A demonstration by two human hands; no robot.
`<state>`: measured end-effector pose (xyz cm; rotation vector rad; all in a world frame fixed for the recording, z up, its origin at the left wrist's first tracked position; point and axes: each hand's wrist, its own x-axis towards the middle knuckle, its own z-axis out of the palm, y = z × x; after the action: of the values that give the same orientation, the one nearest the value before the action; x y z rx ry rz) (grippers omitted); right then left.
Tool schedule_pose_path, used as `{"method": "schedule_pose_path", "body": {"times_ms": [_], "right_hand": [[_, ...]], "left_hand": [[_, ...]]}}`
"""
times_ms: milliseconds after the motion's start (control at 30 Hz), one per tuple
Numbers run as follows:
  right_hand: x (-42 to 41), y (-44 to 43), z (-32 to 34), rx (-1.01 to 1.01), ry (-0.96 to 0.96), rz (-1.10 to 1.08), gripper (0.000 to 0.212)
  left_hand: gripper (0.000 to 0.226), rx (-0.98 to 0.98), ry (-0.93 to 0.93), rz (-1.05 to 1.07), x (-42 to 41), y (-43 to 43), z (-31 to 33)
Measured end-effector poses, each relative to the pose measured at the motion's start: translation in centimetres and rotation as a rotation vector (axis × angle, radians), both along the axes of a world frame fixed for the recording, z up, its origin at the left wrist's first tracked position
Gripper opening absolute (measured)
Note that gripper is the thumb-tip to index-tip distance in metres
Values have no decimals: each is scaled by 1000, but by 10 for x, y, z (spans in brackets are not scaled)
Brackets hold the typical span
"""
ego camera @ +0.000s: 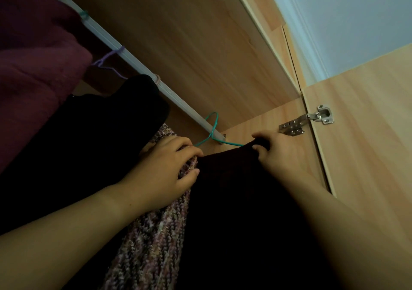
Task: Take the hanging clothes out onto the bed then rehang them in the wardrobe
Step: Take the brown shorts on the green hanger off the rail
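Observation:
A dark maroon garment point(234, 189) hangs on a teal wire hanger point(213, 125) hooked over the white wardrobe rail point(133, 60) at its right end. My right hand point(281, 156) pinches the garment's right shoulder at the hanger's arm. My left hand point(169, 174) grips the left shoulder, with its fingers curled into the speckled pink knit garment point(156, 234) hanging beside it. A black garment point(89, 129) hangs further left.
A burgundy garment point(33, 67) hangs at the far left, with an empty purple hanger point(109, 60) beside it on the rail. The wardrobe's wooden top panel point(178, 44) lies above. The open door point(367, 133) with its metal hinge point(307, 120) stands to the right.

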<state>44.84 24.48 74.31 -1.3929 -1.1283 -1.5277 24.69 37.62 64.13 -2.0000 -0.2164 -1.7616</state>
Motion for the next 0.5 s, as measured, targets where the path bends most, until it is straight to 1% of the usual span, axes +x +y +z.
{"method": "schedule_pose_path", "body": {"times_ms": [100, 200, 300, 400, 500], "right_hand": [[-11, 1, -9, -9, 14, -11, 30], [-24, -1, -11, -5, 33, -22, 30], [-36, -1, -4, -78, 1, -24, 30], [-44, 4, -5, -125, -22, -62, 29], [-37, 9, -9, -181, -1, -70, 32]], "left_hand": [[64, -58, 13, 13, 0, -7, -4], [65, -81, 27, 37, 6, -11, -14], [63, -99, 57, -2, 4, -15, -10], [53, -89, 74, 18, -1, -18, -5], [57, -70, 58, 19, -3, -18, -7]]}}
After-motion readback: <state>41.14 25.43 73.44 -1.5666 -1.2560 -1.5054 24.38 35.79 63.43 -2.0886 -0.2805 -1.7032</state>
